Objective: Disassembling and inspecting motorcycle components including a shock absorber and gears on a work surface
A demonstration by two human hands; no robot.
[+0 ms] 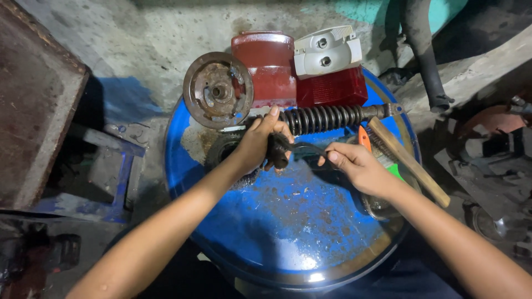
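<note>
A rough, stained concrete floor surrounds a blue drum standing upright, its round lid flecked with rust and serving as a workbench. Over the middle of that lid the left hand is closed around a dark, greasy metal part, the thumb lying along its upper side and the fingers curled beneath. A thin dark strip, perhaps a cable or strap, runs from that part across to the right hand, which pinches its far end between thumb and forefinger; the dim light and grime make it hard to tell exactly what the strip is. Just behind the hands a coiled shock absorber spring lies sideways across the lid. At the back rim rest a rusty round pulley wheel, a dark red cover, and a white housing sitting on a red lens. To the right of the right hand a wooden-handled tool lies slanted toward the drum's edge, with an orange-handled tool beside it. A rusty metal plate stands on the left, and a black pipe hangs down at the upper right.
</note>
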